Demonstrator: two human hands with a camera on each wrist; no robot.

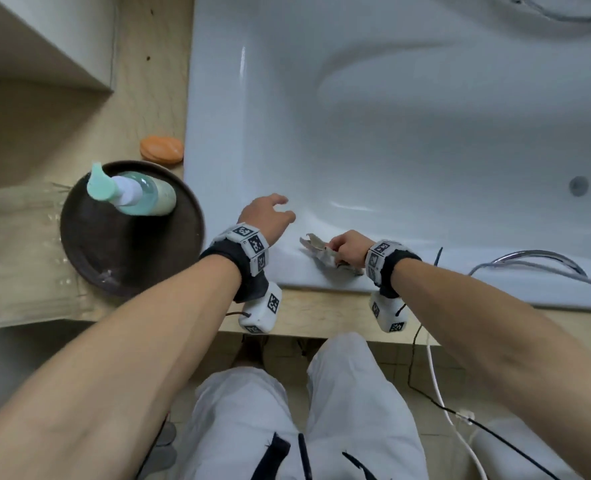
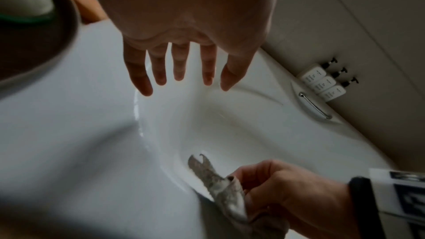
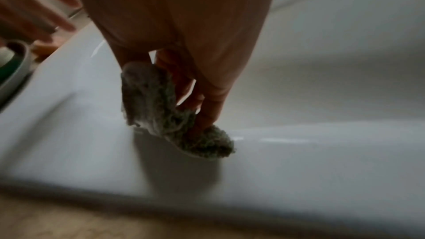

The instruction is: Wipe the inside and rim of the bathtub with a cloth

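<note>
1. We see the right hand [image 1: 351, 249] pinching a crumpled grey cloth [image 1: 322, 253] between thumb and fingers [image 3: 214, 101].
2. We find the cloth bunched and touching the near rim of the white bathtub [image 1: 425, 140], at the rim's inner edge.
3. We note the left hand [image 1: 266, 216] holding nothing, its fingers [image 2: 138, 77] straight and spread above the rim near the tub's corner, apart from the cloth.
4. To the left, we see a pump bottle [image 1: 131, 192] lying on a dark round tray [image 1: 114, 265], with an orange soap [image 1: 161, 148] beside the tub.
5. In the left wrist view, three white dispensers [image 2: 326, 83] stand at the far wall.
</note>
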